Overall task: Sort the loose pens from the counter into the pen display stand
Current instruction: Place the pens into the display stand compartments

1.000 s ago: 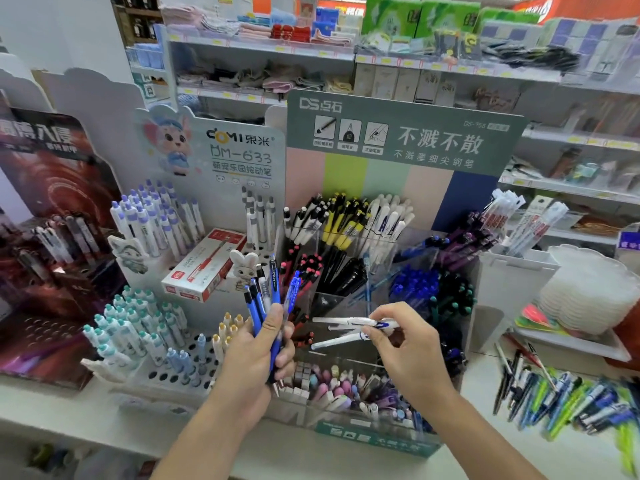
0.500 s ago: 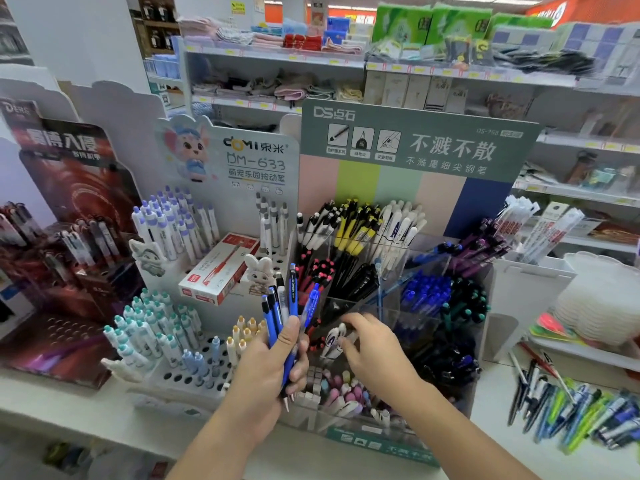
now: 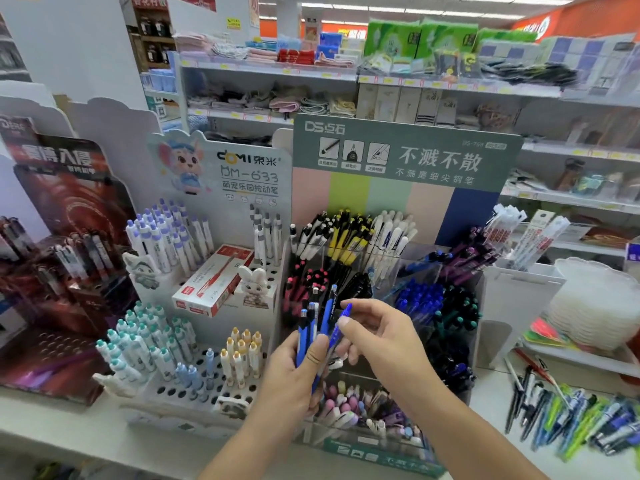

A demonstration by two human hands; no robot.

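Note:
My left hand grips a bundle of blue pens upright in front of the clear pen display stand. My right hand pinches the top of one blue pen at the right side of that bundle. The stand's compartments hold black, yellow, white, pink-tipped and blue pens. A pile of loose pens in blue, green and black lies on the white counter at the right.
A white holed pen rack with teal, purple and yellow-capped pens stands left of the clear stand, a red pen box on it. A dark red display sits far left. White trays are stacked at the right. Store shelves rise behind.
My right hand set the white pens into the stand, came back empty and now pinches a blue pen in the left hand's bundle. The left hand stayed put.

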